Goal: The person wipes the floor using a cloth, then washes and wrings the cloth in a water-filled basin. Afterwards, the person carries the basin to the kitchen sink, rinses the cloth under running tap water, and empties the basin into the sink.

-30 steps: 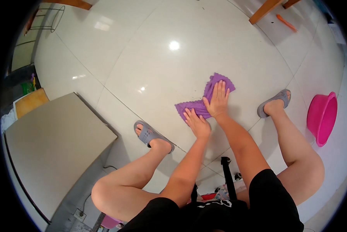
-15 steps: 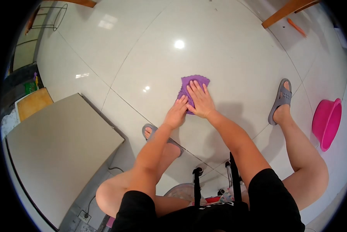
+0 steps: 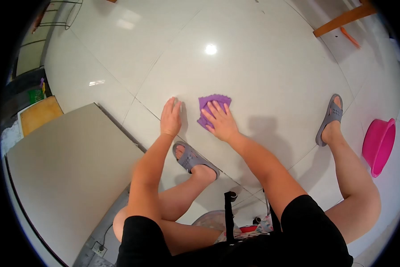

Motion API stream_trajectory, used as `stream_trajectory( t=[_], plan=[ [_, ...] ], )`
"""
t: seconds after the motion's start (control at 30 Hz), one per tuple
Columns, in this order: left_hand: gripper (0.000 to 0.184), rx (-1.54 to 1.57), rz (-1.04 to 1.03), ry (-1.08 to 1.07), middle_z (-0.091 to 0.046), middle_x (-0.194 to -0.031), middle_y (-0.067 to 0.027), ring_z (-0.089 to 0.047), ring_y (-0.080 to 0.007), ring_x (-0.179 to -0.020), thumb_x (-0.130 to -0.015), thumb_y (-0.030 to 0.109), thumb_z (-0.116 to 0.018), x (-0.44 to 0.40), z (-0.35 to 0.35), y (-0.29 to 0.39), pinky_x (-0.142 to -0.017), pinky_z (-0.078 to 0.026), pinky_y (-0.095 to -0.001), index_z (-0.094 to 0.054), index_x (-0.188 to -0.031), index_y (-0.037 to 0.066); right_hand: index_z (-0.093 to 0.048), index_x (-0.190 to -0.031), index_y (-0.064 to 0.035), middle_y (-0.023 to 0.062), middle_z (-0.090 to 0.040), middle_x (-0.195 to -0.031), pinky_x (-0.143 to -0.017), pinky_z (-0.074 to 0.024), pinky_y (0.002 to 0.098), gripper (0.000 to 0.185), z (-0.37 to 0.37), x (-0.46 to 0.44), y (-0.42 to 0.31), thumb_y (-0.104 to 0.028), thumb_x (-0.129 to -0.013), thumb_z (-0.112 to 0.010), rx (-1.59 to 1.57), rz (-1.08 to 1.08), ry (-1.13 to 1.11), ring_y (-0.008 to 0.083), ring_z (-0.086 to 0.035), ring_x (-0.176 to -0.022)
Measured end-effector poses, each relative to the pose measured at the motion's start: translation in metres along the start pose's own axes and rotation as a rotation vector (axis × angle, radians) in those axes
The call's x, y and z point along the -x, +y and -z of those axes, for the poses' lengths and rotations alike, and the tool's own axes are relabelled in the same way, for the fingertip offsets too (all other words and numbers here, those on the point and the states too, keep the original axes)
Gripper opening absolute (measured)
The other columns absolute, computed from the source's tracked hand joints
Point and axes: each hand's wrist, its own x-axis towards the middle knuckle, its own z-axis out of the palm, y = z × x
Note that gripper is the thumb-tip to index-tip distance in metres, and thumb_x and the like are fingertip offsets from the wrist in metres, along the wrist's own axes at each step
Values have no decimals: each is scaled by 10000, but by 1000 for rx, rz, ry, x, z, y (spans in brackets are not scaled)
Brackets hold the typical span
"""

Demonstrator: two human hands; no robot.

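Note:
A purple cloth (image 3: 207, 101) with a scalloped edge lies bunched on the pale tiled floor (image 3: 119, 58), near the middle of the head view. My right hand (image 3: 221, 121) presses flat on the cloth with its fingers spread, covering part of it. Off to the left of the cloth, my left hand (image 3: 171, 118) is apart from it, holding nothing, its fingers extended and its thumb slightly away from them. Just below that hand is my grey slipper (image 3: 193, 159).
At the right stands a pink basin (image 3: 379, 147), beyond my other foot. A large beige cabinet-like surface (image 3: 71, 173) fills the lower left. Wooden furniture legs (image 3: 342, 20) and an orange object (image 3: 350, 38) are at the upper right.
My left hand has come off the cloth and moved left. The cloth has shifted left and is more bunched under my right hand. The view has shifted slightly.

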Motion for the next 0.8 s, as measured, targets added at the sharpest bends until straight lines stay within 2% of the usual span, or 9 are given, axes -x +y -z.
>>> stream_trajectory(
  t=[0.17,0.23,0.33,0.47,0.53,0.6,0.67,0.77,0.8],
  plan=[
    [614,144,257,-62,-272,-1388,-227,-278,-382,-1276,-697,-42,-509,8,-22,21,-1042,-287,-386,-388,-1293,41,-492,-1222,-145,80,-402,-1339,-1048,-251,418,470,-29,12,-20,-155,-761,-583,-70,119,-46,250,-323,-1272],
    [765,51,406,-246,-113,-1432,-258,-130,-379,-1336,-686,42,-577,5,-20,44,-1082,-210,-366,-232,-1368,10,-586,-1050,-112,89,-509,-1218,-988,-336,395,336,-39,21,-17,-64,-718,-566,-187,199,56,249,-427,-1185],
    [971,3,444,-480,3,-1443,-259,-33,-374,-1351,-660,171,-696,-6,-1,54,-1099,-157,-365,-86,-1395,-4,-608,-909,-92,80,-560,-1110,-921,-386,396,231,-32,35,-16,-33,-691,-565,-307,215,109,241,-490,-1094],
    [1075,-11,450,-493,19,-1460,-208,-26,-338,-1359,-600,148,-775,-7,11,61,-1080,-225,-385,-72,-1408,47,-599,-857,-85,76,-584,-1006,-863,-416,407,214,-13,45,-8,-22,-653,-582,-321,181,72,273,-520,-1010],
    [1164,-17,511,-543,25,-1452,-231,-17,-349,-1356,-560,240,-827,-11,12,67,-1094,-184,-374,-53,-1403,25,-618,-895,-72,69,-608,-968,-801,-463,369,267,10,38,-4,14,-646,-574,-682,-270,28,250,-569,-925],
    [1161,11,519,-533,29,-1455,-223,-19,-344,-1357,-559,216,-827,-12,14,66,-1088,-199,-380,-52,-1405,35,-605,-1011,-50,75,-621,-965,-738,-489,320,347,43,20,7,18,-675,-548,-941,-679,79,188,-589,-861],
    [1159,36,522,-519,33,-1457,-215,-21,-339,-1359,-558,192,-827,-11,16,65,-1083,-215,-387,-51,-1407,45,-562,-1112,-25,81,-620,-986,-710,-491,280,403,68,8,39,31,-712,-552,-1169,-761,264,132,-578,-839],
    [1167,31,535,-527,45,-1461,-202,-20,-335,-1360,-552,180,-830,-12,16,69,-1074,-235,-408,-48,-1410,60,-544,-1159,-76,93,-590,-1069,-786,-474,328,438,100,-2,98,-11,-730,-597,-933,-838,307,195,-560,-941],
    [1154,30,552,-516,48,-1468,-174,-18,-317,-1363,-555,166,-825,-11,14,69,-1056,-269,-428,-58,-1413,79,-548,-1165,-113,96,-565,-1095,-820,-452,348,436,109,0,112,-40,-740,-611,-314,-648,324,230,-528,-976]
  ],
)
